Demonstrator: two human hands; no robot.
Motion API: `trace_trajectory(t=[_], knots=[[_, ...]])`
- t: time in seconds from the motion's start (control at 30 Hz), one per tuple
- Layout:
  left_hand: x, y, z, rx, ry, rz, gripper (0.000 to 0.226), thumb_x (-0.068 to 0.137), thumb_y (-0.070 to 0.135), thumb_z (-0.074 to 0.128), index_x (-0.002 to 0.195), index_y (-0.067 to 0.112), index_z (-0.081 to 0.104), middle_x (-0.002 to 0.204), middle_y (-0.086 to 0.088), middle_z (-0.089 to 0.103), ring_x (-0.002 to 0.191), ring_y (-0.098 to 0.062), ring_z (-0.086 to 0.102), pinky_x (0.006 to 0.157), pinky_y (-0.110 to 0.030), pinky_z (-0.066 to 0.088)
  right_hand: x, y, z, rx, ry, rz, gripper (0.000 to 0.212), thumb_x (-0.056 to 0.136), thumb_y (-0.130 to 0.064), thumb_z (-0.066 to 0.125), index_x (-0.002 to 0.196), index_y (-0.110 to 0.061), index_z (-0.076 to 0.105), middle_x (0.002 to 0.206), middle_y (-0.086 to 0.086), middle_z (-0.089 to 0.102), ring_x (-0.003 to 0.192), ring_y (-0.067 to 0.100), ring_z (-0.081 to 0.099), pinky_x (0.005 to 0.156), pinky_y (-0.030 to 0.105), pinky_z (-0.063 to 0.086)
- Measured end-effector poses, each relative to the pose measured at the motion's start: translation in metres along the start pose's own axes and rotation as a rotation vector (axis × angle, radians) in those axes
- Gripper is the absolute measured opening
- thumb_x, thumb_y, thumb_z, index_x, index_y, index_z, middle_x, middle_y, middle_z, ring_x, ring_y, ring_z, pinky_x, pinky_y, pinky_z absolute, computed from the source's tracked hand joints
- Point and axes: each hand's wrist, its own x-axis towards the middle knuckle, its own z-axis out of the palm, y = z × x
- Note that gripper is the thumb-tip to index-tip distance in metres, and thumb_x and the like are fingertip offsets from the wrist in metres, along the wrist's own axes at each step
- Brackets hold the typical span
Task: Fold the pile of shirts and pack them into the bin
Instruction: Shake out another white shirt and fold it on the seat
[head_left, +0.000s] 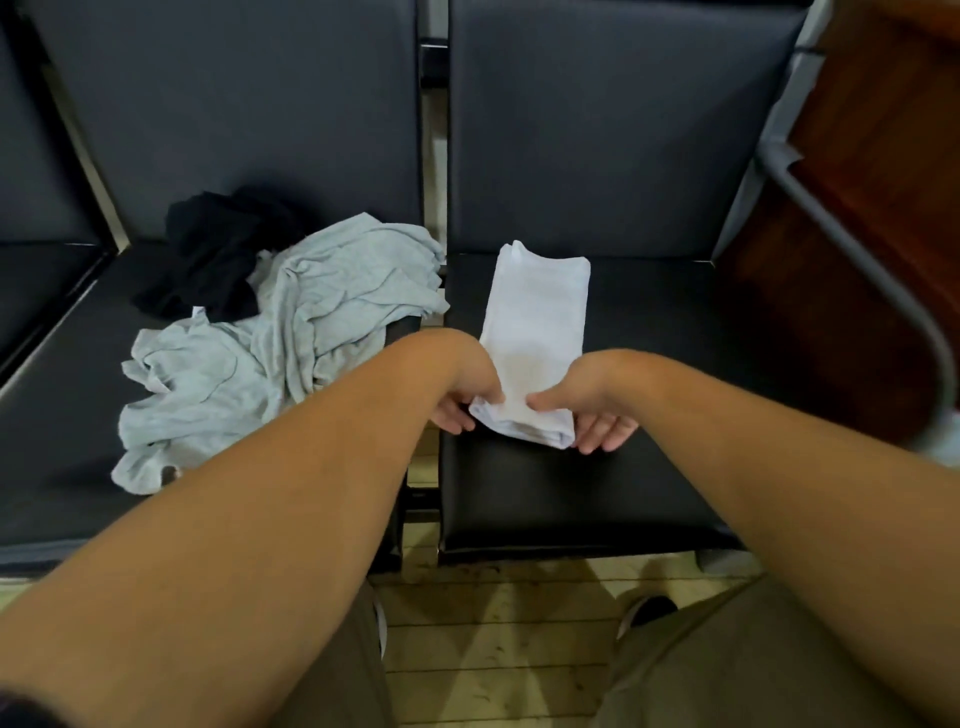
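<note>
Shirts on a dark padded surface (62, 467), loose at left, one folded at right.
A black shirt (213, 260) lies crumpled at the back left, touching a rumpled heap of gray shirts (311, 322) that spreads toward the front edge. The left hand (462, 410) pinches the near left corner of a white shirt (540, 312), thumb on top and fingers curled beneath. This shirt lies folded into a long narrow strip on the right-hand seat, apart from the heap. The right hand (597, 421) grips its near right corner the same way. A gray metal armrest (857, 260) curves down at the far right.
</note>
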Motion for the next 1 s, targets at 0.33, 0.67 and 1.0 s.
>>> trace_trajectory(t=[0.33,0.67,1.0], knots=[[-0.076,0.011,0.012,-0.182,-0.156,-0.001,0.026,0.096,0.019,0.077,0.117,0.01,0.065,0.093,-0.006,0.072,0.077,-0.018,0.077,0.072,-0.034,0.064,-0.058,0.05,0.012,0.524,-0.016,-0.07,0.02,0.1,-0.019,0.07,0.117,-0.01,0.071,0.086,0.002,0.079,0.071,0.012,0.077,0.066,0.029,0.063],[-0.109,0.03,-0.019,-0.643,-0.096,0.201,0.029,0.107,0.032,0.06,0.121,0.007,0.065,0.081,-0.004,0.078,0.081,-0.017,0.08,0.06,-0.031,0.064,-0.076,0.058,-0.04,1.062,-0.101,-0.281,0.023,0.103,-0.017,0.061,0.119,-0.007,0.074,0.077,0.002,0.072,0.064,0.005,0.069,0.058,0.02,0.06],[-0.041,0.044,-0.031,-0.66,0.079,0.273,0.02,0.1,0.018,0.071,0.118,0.008,0.069,0.108,-0.008,0.08,0.083,-0.015,0.08,0.058,-0.021,0.06,-0.026,0.022,-0.064,1.34,-0.036,-0.263,0.038,0.099,-0.003,0.029,0.126,0.002,0.056,0.103,0.02,0.079,0.092,0.03,0.08,0.081,0.042,0.064]])
